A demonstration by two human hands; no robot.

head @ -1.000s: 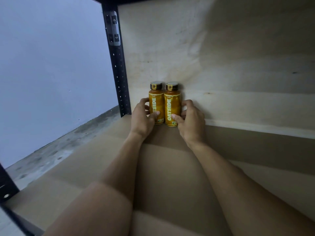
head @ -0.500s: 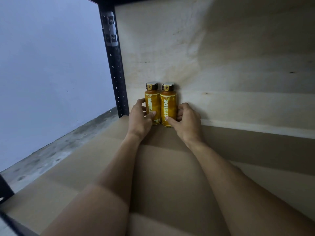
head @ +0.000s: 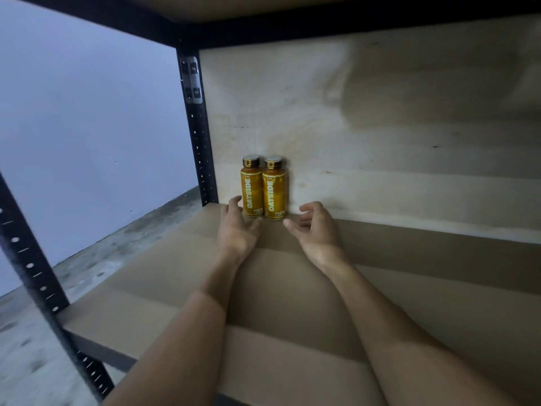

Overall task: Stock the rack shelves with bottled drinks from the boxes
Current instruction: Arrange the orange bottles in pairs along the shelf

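Observation:
Two yellow bottles with dark caps stand upright side by side at the back left corner of the brown shelf board (head: pixel 380 288), against the pale back panel. The left bottle (head: pixel 251 187) touches the right bottle (head: pixel 274 189). My left hand (head: pixel 238 228) lies just in front and left of the left bottle, fingers loosely spread, holding nothing. My right hand (head: pixel 316 227) hovers a little right of the right bottle, fingers relaxed and apart from it.
A black perforated rack post (head: pixel 199 136) rises just left of the bottles and another post (head: pixel 44 288) stands at the near left. The shelf above (head: pixel 292 22) overhangs. A grey floor (head: pixel 35 347) and blue-white wall lie to the left.
Both hands have let go of the two bottles and drawn back slightly. The bottles now stand free at the back corner. The camera has pulled back, showing more rack.

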